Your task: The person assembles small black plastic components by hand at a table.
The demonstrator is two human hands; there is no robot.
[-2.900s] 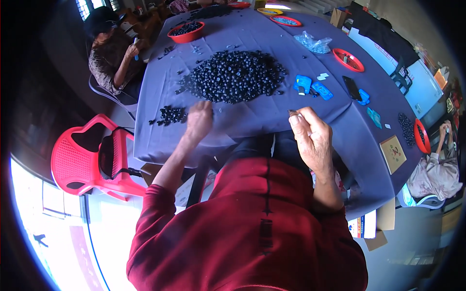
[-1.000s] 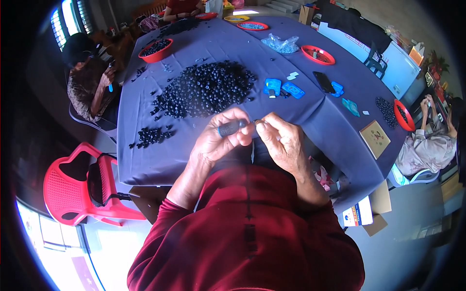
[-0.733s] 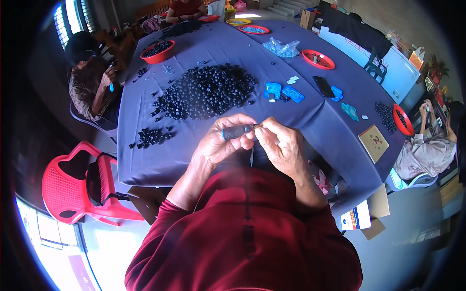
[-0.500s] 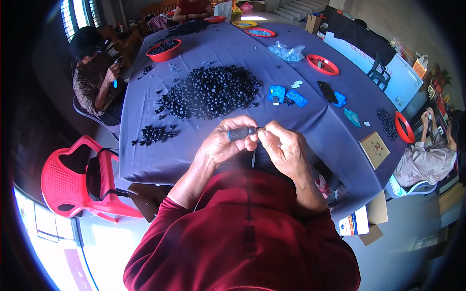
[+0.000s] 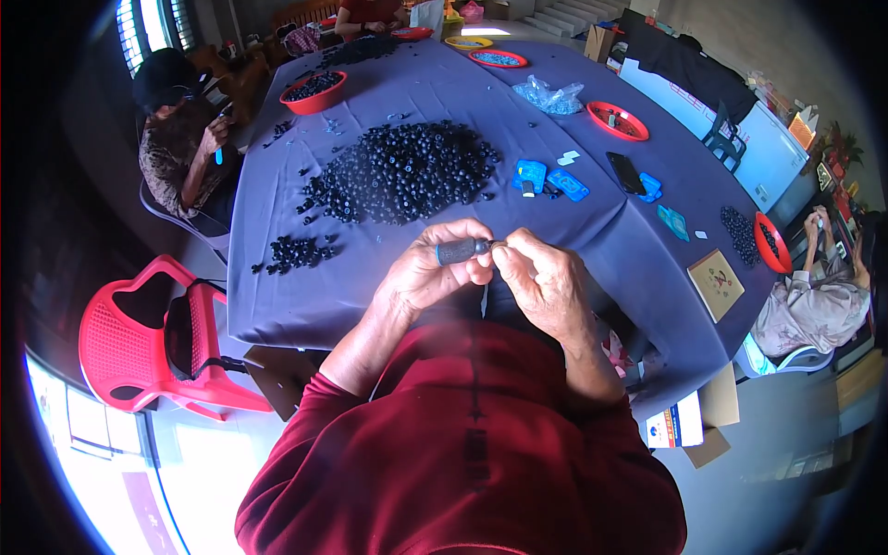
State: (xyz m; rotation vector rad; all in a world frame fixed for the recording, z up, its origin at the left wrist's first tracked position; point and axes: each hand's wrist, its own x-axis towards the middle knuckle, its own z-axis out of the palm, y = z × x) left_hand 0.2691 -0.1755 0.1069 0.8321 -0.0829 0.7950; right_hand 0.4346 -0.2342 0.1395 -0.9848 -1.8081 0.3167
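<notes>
1. By the left grip (image 5: pixel 421 277), a small black piece (image 5: pixel 482 247) is pinched, palm turned toward the body; whether the dark cylinder (image 5: pixel 455 252) behind it is a finger sleeve or a held part cannot be told.
2. By the right grip (image 5: pixel 546 282), fingertips pressed together, a slim dark bit (image 5: pixel 498 244) seems to be clasped; most of it is hidden.
3. The piece is held at the left fingertips, directly facing the right ones, off the tabletop (image 5: pixel 287 314) on the near side of the heap (image 5: pixel 407 171).
4. Light weight and a stiff, plastic-like body are to be expected; with its rounded, smooth look, slipping seems likelier than breaking. It is probably best taken by its sides, with the end facing the other grip left uncovered.
5. Left of the heap and nearer the body, a smaller cluster (image 5: pixel 294 252) is spread; to the heap's right, blue cases (image 5: pixel 529 176) are laid; beyond it, leftward, a red bowl (image 5: pixel 314 102) is filled with dark pieces.
</notes>
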